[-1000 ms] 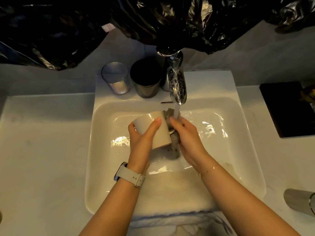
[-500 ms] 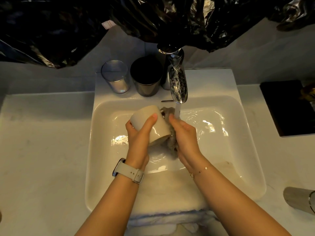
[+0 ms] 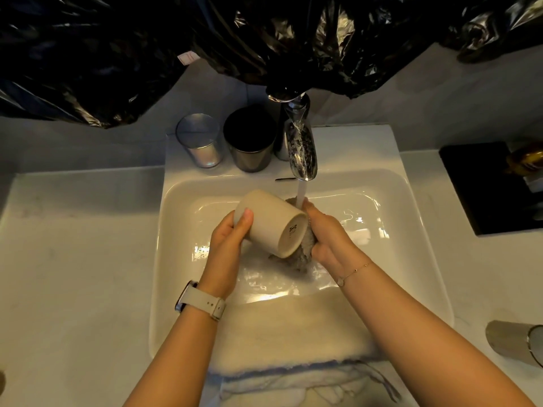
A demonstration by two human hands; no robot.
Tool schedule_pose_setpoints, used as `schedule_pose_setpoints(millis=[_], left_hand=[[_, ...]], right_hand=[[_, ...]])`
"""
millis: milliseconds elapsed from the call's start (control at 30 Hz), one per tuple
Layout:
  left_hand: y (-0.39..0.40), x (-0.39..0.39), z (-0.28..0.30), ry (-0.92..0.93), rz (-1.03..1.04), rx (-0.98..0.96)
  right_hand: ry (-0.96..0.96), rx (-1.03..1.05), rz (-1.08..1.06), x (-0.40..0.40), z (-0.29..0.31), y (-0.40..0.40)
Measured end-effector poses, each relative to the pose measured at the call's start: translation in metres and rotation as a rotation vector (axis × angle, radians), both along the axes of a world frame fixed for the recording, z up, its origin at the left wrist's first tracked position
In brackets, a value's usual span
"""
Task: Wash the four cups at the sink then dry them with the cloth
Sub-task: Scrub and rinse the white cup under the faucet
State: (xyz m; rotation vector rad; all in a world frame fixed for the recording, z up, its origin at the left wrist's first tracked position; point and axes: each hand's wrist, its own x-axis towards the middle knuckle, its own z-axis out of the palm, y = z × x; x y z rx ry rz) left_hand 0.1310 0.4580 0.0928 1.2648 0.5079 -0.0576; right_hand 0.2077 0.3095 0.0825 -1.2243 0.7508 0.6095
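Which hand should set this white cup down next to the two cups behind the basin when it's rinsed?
Left, probably. The left hand already grips the white cup, and the clear cup and dark cup stand on its side of the tap. The right hand holds the scrubbing cloth.

The sink basin (image 3: 393, 230) lay open on its right half and along its left wall. Its middle was taken up by the left hand (image 3: 226, 245) gripping a tilted white cup (image 3: 270, 223) and the right hand (image 3: 329, 239) pressing a scrubbing pad (image 3: 304, 251) against it. The faucet (image 3: 301, 145) overhung the rear centre, its stream falling onto the right hand. A glass cup (image 3: 201, 142) and a dark metal cup (image 3: 249, 142) crowded the back ledge left of the faucet. A white cloth (image 3: 293, 342) draped the front rim. Black plastic sheeting (image 3: 117, 54) hung low behind.
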Motion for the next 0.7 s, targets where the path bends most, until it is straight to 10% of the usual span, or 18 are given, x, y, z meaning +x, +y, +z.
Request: schedule_pose_setpoints(millis=[200,533,700], left_hand=[[-0.015,0.02,-0.009,0.2,0.196,-0.296],[-0.033,0.034,-0.014,0.475,0.239,-0.321],[-0.028,0.038,-0.016,0.549,0.254,-0.348]], right_hand=[[-0.012,-0.002,-0.076,-0.014,-0.002,-0.008],[-0.963,-0.525,0.378,-0.04,0.023,-0.021],[-1.091,-0.702,0.462,-0.011,0.016,-0.022]])
